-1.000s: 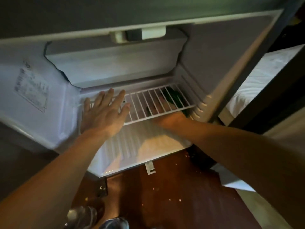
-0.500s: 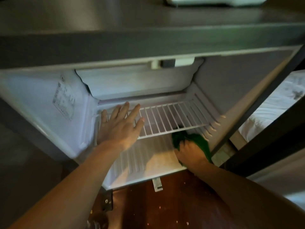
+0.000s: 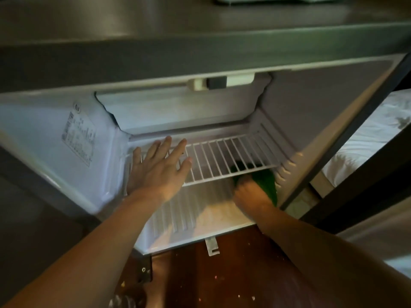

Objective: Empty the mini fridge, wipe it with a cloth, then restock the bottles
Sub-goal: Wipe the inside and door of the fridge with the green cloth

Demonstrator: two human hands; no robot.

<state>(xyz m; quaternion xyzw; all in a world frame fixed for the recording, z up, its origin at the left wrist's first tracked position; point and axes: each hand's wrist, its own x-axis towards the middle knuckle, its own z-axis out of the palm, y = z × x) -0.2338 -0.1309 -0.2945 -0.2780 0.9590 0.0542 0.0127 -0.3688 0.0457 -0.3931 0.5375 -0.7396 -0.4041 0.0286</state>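
Left hand (image 3: 159,172) flat on wire shelf (image 3: 224,158), right hand (image 3: 251,194), grip closed round green cloth (image 3: 265,181)

The green cloth (image 3: 266,182) lies half hidden under the wire shelf (image 3: 218,161) and the right hand (image 3: 251,196), whose fingertips are out of sight.

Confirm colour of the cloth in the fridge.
Green. The head view shows the cloth best, gripped by the right hand below the wire shelf.

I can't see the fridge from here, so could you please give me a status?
Left grip rests flat on wire shelf. Right grip holds green cloth beneath shelf. Mini fridge open; nothing in the way.
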